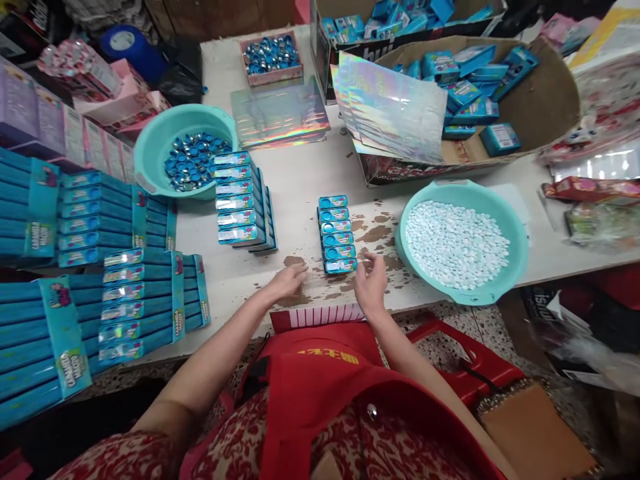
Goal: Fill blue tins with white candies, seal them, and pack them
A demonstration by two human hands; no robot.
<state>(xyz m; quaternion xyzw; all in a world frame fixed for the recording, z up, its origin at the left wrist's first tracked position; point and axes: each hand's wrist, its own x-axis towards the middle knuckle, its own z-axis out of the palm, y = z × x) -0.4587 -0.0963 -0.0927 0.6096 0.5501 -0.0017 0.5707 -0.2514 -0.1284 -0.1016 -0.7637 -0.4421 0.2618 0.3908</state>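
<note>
A short row of small blue boxes (339, 235) stands upright on the worn white table between my hands, their narrow printed ends facing up. Several of these ends show a round blue spot. My left hand (289, 281) hovers left of the row's near end, fingers loosely stretched, holding nothing visible. Close to the near box's right side is my right hand (371, 283), its thumb and forefinger bent but apart. A larger block of the same boxes (241, 200) stands to the left. On the right, a turquoise basin (463, 298) holds many small pale pellets.
Another turquoise basin (145, 143) holds small blue-and-silver round pieces, as does a pink box (273, 77) behind it. Stacked blue cartons (123, 300) fill the left. Shiny holographic sheets (395, 110) lean on a cardboard box (550, 87) of blue packs. A red stool (475, 360) stands below.
</note>
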